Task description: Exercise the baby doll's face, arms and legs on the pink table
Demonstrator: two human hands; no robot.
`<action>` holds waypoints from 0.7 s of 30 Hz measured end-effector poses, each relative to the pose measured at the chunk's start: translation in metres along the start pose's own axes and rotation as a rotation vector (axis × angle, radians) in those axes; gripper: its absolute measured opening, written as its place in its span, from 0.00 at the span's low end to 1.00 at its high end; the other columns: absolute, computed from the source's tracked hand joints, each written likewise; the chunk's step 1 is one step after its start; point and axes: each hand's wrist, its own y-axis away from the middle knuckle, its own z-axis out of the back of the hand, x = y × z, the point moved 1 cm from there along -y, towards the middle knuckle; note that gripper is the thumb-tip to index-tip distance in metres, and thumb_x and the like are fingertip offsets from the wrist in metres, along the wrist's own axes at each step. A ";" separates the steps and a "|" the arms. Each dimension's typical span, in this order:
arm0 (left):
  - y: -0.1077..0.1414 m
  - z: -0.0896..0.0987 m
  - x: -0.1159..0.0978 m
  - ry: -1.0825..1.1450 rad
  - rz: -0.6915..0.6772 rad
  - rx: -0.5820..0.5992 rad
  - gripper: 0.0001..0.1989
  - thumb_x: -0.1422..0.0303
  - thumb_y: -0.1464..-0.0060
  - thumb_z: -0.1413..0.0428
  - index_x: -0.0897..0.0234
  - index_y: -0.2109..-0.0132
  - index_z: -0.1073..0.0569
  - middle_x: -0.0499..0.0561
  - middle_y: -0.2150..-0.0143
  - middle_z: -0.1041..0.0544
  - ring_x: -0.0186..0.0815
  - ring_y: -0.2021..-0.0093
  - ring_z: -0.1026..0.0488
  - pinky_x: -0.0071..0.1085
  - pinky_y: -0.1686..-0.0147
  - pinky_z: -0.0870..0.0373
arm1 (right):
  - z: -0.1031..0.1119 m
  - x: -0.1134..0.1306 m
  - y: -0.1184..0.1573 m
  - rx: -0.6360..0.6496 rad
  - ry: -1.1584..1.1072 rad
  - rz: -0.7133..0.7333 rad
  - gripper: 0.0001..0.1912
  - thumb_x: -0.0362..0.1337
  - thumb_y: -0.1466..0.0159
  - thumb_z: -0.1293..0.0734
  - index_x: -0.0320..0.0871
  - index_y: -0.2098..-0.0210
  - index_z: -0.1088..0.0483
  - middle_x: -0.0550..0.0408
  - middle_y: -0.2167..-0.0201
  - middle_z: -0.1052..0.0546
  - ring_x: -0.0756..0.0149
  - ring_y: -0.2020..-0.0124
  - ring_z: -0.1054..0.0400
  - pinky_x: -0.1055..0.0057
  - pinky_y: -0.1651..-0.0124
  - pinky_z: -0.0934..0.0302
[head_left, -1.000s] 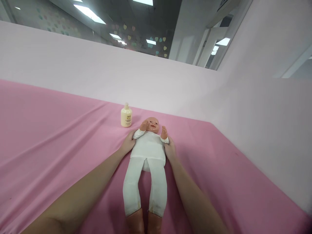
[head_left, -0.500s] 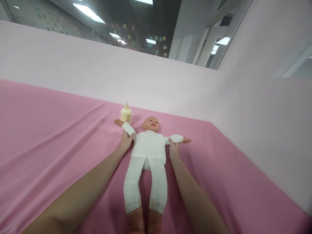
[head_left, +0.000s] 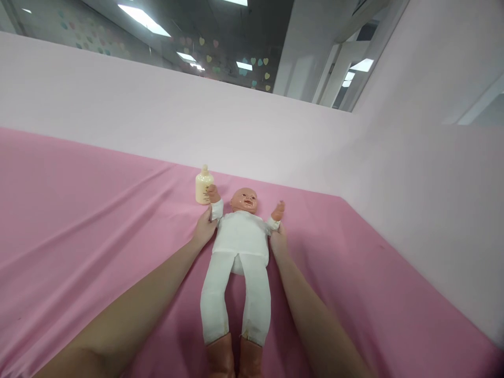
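Note:
A baby doll (head_left: 241, 236) in a white cloth body lies face up, its head away from me and its brown feet close to me. My left hand (head_left: 205, 227) is closed around the doll's arm on the left, near the elbow. On the other side, my right hand (head_left: 279, 240) grips the other arm. Both doll arms are bent upward, the forearms raised. Behind the doll's left-side hand stands a baby bottle (head_left: 202, 189) of cream-coloured liquid, partly covered by that hand.
A pink sheet (head_left: 98, 210) with creases covers the surface beneath. White walls (head_left: 236, 131) rise at the back and right. Above the back wall, a window (head_left: 220, 42) shows ceiling lights and heart-shaped stickers.
Both doll forearms have swung from stretched out sideways to raised upward and inward. My hands stay on the arms, and the bottle has not moved.

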 end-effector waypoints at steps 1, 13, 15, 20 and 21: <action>0.001 -0.001 -0.001 -0.024 -0.032 0.027 0.28 0.72 0.48 0.48 0.63 0.39 0.28 0.54 0.44 0.21 0.44 0.44 0.25 0.44 0.39 0.31 | 0.000 0.000 0.001 0.022 0.004 0.000 0.20 0.39 0.44 0.39 0.38 0.55 0.26 0.49 0.55 0.21 0.60 0.55 0.29 0.65 0.49 0.33; 0.005 -0.003 -0.014 -0.184 -0.109 0.107 0.32 0.80 0.52 0.53 0.62 0.41 0.24 0.50 0.41 0.21 0.43 0.39 0.28 0.45 0.34 0.35 | 0.000 0.010 0.001 0.108 0.114 0.132 0.25 0.35 0.48 0.40 0.44 0.53 0.21 0.51 0.48 0.22 0.59 0.45 0.30 0.60 0.36 0.38; 0.005 -0.002 -0.015 -0.160 -0.060 0.096 0.31 0.79 0.51 0.52 0.62 0.40 0.25 0.52 0.41 0.22 0.44 0.39 0.28 0.45 0.35 0.35 | -0.001 0.012 0.003 0.113 0.094 0.105 0.23 0.37 0.46 0.39 0.44 0.53 0.23 0.52 0.50 0.21 0.59 0.46 0.30 0.61 0.39 0.36; 0.004 -0.003 -0.012 -0.062 0.043 0.059 0.26 0.75 0.47 0.47 0.63 0.40 0.28 0.55 0.41 0.23 0.45 0.40 0.27 0.44 0.37 0.33 | -0.001 0.015 0.007 0.061 0.088 -0.040 0.21 0.44 0.42 0.36 0.41 0.53 0.27 0.50 0.55 0.21 0.59 0.55 0.27 0.64 0.51 0.31; 0.003 -0.003 -0.010 -0.045 0.056 0.041 0.26 0.73 0.47 0.47 0.63 0.39 0.30 0.56 0.40 0.24 0.45 0.40 0.27 0.44 0.37 0.33 | 0.000 0.015 0.007 0.042 0.083 -0.037 0.22 0.44 0.42 0.36 0.41 0.52 0.27 0.49 0.55 0.21 0.58 0.55 0.27 0.64 0.51 0.31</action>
